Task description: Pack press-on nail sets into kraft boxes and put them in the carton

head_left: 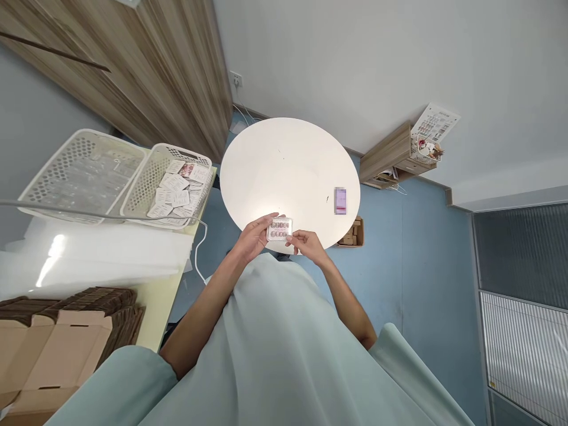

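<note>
A small clear case with two rows of little pink and dark pieces, which look like press-on nails, is held over the near edge of the round white table. My left hand grips its left side, thumb and fingers closed around the edge. At the lower right corner, my right hand pinches it between thumb and fingertips. The case faces up toward me. A phone with a purple screen lies on the table to the right, apart from both hands.
On the left, a side table carries a white basket of clear plastic pieces, a basket of printed cards, plastic sheeting and stacked flat cardboard boxes. A cable crosses there. A carton and wooden shelf stand right.
</note>
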`<state>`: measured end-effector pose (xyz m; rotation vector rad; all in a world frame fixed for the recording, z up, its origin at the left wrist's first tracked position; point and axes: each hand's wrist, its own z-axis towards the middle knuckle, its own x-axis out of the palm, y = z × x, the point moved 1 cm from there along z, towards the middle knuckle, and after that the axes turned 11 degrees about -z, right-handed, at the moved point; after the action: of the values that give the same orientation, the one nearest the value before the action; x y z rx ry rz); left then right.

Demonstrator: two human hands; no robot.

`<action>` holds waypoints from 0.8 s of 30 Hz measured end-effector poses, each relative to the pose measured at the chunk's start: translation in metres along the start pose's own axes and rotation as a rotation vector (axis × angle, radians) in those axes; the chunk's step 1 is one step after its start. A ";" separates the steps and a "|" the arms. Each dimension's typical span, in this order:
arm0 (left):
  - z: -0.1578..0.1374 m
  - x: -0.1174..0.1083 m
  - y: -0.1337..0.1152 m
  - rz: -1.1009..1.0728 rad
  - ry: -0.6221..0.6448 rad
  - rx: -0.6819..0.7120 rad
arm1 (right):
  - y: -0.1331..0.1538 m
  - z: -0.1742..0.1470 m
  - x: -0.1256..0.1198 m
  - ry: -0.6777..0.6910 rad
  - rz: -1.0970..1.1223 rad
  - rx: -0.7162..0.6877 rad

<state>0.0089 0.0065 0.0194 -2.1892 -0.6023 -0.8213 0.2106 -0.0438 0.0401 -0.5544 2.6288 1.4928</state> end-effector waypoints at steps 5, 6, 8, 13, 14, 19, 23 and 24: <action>-0.003 -0.005 0.001 0.117 -0.031 0.001 | -0.002 -0.001 0.002 -0.042 0.083 0.012; -0.004 -0.007 0.001 0.175 -0.039 -0.012 | -0.002 0.000 0.001 -0.056 0.094 0.013; -0.006 -0.013 0.001 0.296 -0.044 -0.050 | -0.005 0.001 -0.002 -0.079 0.111 0.013; -0.011 -0.021 0.001 0.446 -0.095 -0.043 | -0.016 0.006 -0.001 -0.094 0.116 0.019; -0.012 -0.022 0.001 0.454 -0.108 -0.033 | -0.017 0.007 0.000 -0.090 0.119 0.020; -0.014 -0.023 -0.001 0.482 -0.143 -0.005 | -0.016 0.011 0.005 -0.065 0.150 0.028; -0.015 -0.030 -0.003 0.513 -0.149 0.027 | -0.017 0.017 0.010 -0.042 0.131 0.037; -0.015 -0.032 -0.003 0.519 -0.147 0.033 | -0.018 0.019 0.011 -0.035 0.121 0.040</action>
<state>-0.0208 -0.0082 0.0062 -2.2384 -0.0967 -0.3761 0.2040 -0.0394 0.0133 -0.3684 2.7027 1.4635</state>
